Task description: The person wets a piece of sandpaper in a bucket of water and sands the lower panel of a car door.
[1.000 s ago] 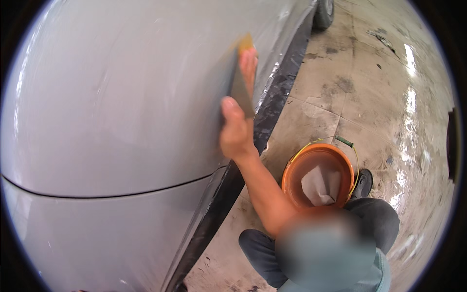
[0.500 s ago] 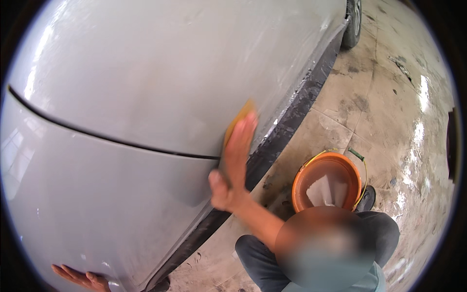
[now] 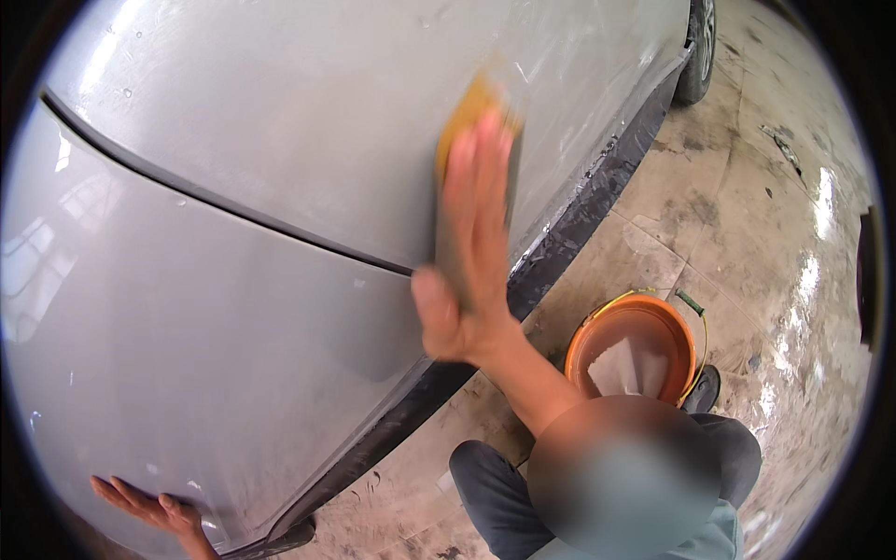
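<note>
My right hand [image 3: 478, 219] lies stretched along a piece of sandpaper [image 3: 457, 126], its fingers blurred by motion and the thumb out to the left. The sandpaper is yellowish-brown beyond the fingertips and grey beside the palm. Under it is a dull grey car body panel [image 3: 261, 140], wet-looking and streaked. At the lower left, my left hand [image 3: 149, 507] rests flat with fingers extended on the smoother grey panel [image 3: 280, 373], holding nothing. A dark curved gap [image 3: 233, 224] divides the two panels.
A black lower trim strip [image 3: 574, 233] edges the car, with a wheel [image 3: 700, 61] at the far right. On the stained floor [image 3: 653, 224] stands an orange bucket [image 3: 572, 359] with murky liquid and a pale sheet inside. My bent knees [image 3: 490, 490] are near it.
My right hand and the sandpaper have moved farther up across the panel. The view has shifted a little; my left hand remains flat on the car.
</note>
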The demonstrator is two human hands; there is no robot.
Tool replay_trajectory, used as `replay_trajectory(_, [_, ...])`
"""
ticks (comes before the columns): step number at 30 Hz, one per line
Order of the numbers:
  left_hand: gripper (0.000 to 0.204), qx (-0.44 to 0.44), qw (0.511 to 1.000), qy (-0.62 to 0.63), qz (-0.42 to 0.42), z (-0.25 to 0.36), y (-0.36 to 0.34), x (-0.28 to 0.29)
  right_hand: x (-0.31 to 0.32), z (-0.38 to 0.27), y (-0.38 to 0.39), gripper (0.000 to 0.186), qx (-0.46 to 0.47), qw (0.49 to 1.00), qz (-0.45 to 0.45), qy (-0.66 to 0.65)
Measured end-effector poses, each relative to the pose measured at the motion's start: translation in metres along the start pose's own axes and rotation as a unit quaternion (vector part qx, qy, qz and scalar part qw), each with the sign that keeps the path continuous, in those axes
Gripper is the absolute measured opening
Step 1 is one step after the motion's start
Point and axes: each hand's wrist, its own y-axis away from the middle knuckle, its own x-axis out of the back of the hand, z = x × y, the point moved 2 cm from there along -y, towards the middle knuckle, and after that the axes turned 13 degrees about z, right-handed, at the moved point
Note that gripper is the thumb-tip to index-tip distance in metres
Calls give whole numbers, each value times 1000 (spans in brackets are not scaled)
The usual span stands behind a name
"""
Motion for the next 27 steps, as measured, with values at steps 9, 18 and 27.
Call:
replay_trajectory(9, [67, 12, 1000, 11, -4, 2, 1, 0, 11, -14, 40, 73, 31, 995, -96, 19])
replay_trajectory(18, [64, 13, 1000, 12, -7, 9, -3, -3, 12, -9, 29, 70, 48, 993, -110, -22])
replay_trajectory(27, [61, 14, 1000, 10, -13, 9, -5, -1, 18, -3, 29, 64, 83, 989, -121, -16])
